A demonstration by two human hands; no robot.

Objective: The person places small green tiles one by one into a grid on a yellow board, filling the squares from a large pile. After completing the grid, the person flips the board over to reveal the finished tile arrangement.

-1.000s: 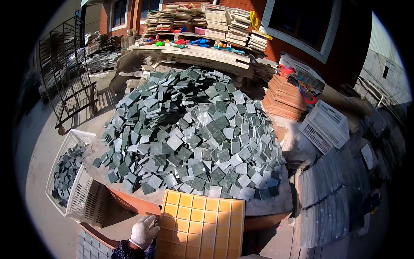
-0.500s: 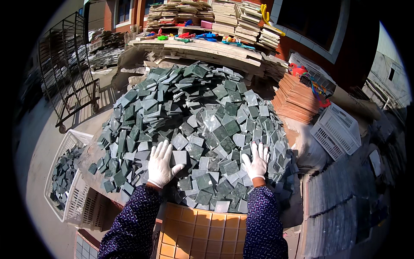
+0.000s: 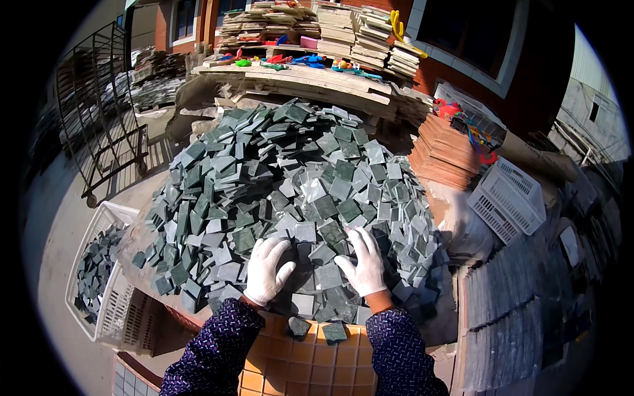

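A large heap of square green-grey stone tiles fills the middle of the view. My left hand, in a white glove, rests on the heap's near side with fingers apart. Across from it, my right hand, also gloved in white, lies on the tiles with thumb and fingers spread. Several loose tiles lie between the two hands. Below the heap is an orange tray divided into square cells. One dark green tile and one greyish tile lie over its far edge.
A white plastic crate of small tiles stands at the left, near a wheeled metal rack. At the right are stacked reddish sheets, a white crate and rows of grey slabs. Toys lie on boards behind.
Both hands have moved nearer to me and closer together across the tiles. Two tiles have slid onto the far edge of the orange tray.
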